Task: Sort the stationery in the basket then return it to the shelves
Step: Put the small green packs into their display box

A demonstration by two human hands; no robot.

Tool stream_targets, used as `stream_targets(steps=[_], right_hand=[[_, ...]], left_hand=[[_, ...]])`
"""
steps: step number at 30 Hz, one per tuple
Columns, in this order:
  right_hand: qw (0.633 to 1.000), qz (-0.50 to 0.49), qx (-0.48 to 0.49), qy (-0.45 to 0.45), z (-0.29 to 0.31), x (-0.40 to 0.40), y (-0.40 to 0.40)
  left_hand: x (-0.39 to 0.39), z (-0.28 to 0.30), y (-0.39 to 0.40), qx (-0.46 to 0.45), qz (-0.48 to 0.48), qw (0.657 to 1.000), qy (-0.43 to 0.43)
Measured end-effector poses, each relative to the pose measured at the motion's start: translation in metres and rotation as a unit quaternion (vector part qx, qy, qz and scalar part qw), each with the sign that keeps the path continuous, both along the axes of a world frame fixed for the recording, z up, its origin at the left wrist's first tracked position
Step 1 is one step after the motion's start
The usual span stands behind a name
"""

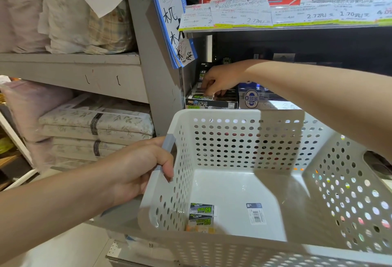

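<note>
My left hand (146, 167) grips the left handle of a white perforated basket (275, 145) held in front of the shelves. On the basket floor lie two small black-and-green erasers (201, 215) and a white barcode sticker (256, 213). My right hand (220, 80) reaches over the basket into the shelf. Its fingertips pinch a small eraser down into a black display box (210, 102) of the same erasers. The pinched eraser is mostly hidden by my fingers.
A blue-and-white product box (252, 99) stands right of the display box. Above runs a shelf edge with price labels (297, 16). A grey upright (152, 54) with hanging handwritten papers (169, 18) separates stacked folded bedding (95, 126) on the left.
</note>
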State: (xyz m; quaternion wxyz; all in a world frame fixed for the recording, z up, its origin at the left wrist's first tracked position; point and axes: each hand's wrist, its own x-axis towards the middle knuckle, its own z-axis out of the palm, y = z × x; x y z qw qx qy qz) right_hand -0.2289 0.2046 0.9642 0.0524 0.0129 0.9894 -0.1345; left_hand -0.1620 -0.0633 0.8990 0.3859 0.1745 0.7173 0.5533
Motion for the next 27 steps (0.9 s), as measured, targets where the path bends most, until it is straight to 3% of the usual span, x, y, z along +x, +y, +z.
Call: stream_targets(steps=[11, 19, 27], right_hand=[[0.997, -0.062, -0.045, 0.011, -0.003, -0.002, 0.01], [0.987, -0.037, 0.154, 0.036, -0.011, -0.007, 0.005], [0.986, -0.058, 0.145, 0.062, -0.015, -0.011, 0.003]], left_hand=[[-0.004, -0.003, -0.002, 0.009, -0.006, 1.0, -0.016], [-0.003, -0.003, -0.001, 0.014, -0.005, 1.0, -0.017], [-0.006, -0.004, -0.002, 0.018, -0.008, 0.999, -0.026]])
